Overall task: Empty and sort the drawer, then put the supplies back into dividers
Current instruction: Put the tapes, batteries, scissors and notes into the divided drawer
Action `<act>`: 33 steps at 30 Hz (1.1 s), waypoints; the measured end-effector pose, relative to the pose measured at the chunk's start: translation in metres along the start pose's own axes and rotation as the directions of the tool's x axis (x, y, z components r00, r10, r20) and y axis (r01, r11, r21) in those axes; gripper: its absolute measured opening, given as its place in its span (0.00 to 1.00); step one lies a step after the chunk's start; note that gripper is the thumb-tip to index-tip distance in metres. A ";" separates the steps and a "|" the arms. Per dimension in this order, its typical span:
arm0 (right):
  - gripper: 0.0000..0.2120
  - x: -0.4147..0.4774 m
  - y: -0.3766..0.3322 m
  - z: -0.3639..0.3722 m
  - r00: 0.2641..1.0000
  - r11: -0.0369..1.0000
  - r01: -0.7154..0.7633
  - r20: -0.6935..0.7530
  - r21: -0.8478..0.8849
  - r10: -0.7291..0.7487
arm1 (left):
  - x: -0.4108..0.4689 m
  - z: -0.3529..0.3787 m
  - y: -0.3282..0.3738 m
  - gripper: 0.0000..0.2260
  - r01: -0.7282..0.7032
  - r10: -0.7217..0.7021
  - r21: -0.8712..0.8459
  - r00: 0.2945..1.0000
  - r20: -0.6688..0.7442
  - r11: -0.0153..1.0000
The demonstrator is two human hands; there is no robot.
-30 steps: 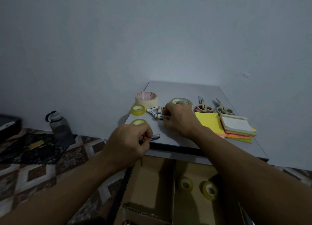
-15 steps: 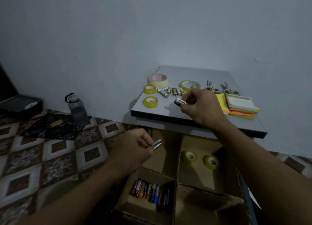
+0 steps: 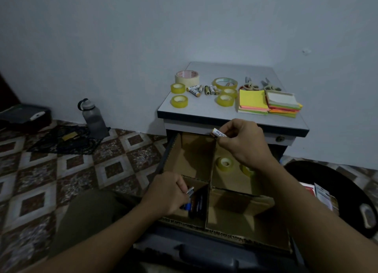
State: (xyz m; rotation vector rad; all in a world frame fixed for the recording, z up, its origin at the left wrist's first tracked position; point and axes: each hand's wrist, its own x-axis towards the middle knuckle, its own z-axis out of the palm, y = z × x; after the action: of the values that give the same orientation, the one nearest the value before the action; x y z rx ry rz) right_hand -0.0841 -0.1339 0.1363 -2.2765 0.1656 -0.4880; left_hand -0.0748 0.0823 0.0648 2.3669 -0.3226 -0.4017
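The open drawer (image 3: 229,250) holds cardboard dividers (image 3: 208,187). My left hand (image 3: 166,194) grips small batteries (image 3: 190,190) over the near-left compartment, where several batteries (image 3: 194,206) lie. My right hand (image 3: 243,141) pinches a white battery (image 3: 219,133) above the far compartments. Two yellow tape rolls (image 3: 225,163) sit in the far-right compartment, one half hidden by my right wrist. On the cabinet top (image 3: 204,111) lie several tape rolls (image 3: 179,101), loose batteries (image 3: 201,89), two scissors (image 3: 260,86) and sticky-note stacks (image 3: 268,102).
A dark water bottle (image 3: 93,118) stands on the tiled floor by the wall. A black case (image 3: 24,117) lies at the far left. A dark round bin (image 3: 337,195) with papers sits to the right of the drawer. My knee (image 3: 88,213) is left of the drawer.
My left hand came down from the cabinet edge to the near-left compartment with its batteries. My right hand lifted a white battery off the top and brought it over the drawer.
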 end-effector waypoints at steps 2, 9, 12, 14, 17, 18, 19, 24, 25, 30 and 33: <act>0.05 -0.004 -0.002 0.001 1.000 1.000 -0.002 0.009 0.008 0.002 | 0.007 0.008 0.002 0.04 0.048 -0.047 -0.028 0.998 0.036 0.998; 0.06 -0.014 -0.004 0.005 1.000 1.000 -0.018 0.020 0.026 0.017 | 0.022 0.033 0.006 0.07 0.210 -0.199 -0.129 0.975 0.097 0.969; 0.06 -0.017 -0.002 0.008 0.999 0.999 -0.038 0.029 0.034 0.037 | 0.024 0.035 0.003 0.07 0.190 -0.183 -0.083 0.979 0.084 0.978; 0.06 -0.019 -0.002 0.010 0.998 0.998 -0.046 0.038 0.041 0.044 | 0.026 0.036 0.002 0.08 0.194 -0.188 -0.063 0.978 0.085 0.979; 0.05 -0.020 -0.002 0.012 0.998 0.998 -0.050 0.043 0.041 0.049 | 0.027 0.037 0.001 0.08 0.212 -0.204 -0.087 0.975 0.093 0.973; 0.05 -0.021 -0.003 0.012 0.998 0.997 -0.056 0.041 0.044 0.054 | 0.027 0.037 0.002 0.08 0.220 -0.211 -0.085 0.972 0.099 0.972; 0.05 -0.022 -0.002 0.013 0.997 0.997 -0.064 0.038 0.046 0.063 | 0.026 0.036 0.001 0.08 0.226 -0.217 -0.083 0.971 0.104 0.971; 0.04 -0.026 0.000 0.015 0.995 0.992 -0.100 0.037 0.074 0.097 | 0.027 0.036 -0.001 0.07 0.223 -0.221 -0.030 0.973 0.063 0.974; 0.04 -0.026 0.000 0.016 0.994 0.991 -0.108 0.037 0.080 0.106 | 0.027 0.036 0.001 0.07 0.230 -0.228 -0.026 0.972 0.059 0.973; 0.04 -0.032 -0.003 0.019 0.990 0.987 -0.136 0.042 0.079 0.133 | 0.025 0.031 0.005 0.09 0.225 -0.225 0.010 0.971 0.075 0.974; 0.05 -0.035 -0.005 0.020 0.988 0.986 -0.149 0.040 0.081 0.146 | 0.018 0.018 0.006 0.12 0.101 -0.111 0.116 0.990 0.089 0.988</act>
State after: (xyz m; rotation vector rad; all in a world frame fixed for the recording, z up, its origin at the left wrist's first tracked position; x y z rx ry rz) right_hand -0.1081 -0.1075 0.1169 -2.1705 0.2892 -0.3713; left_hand -0.0660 0.0607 0.0528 2.4858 -0.2698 -0.5620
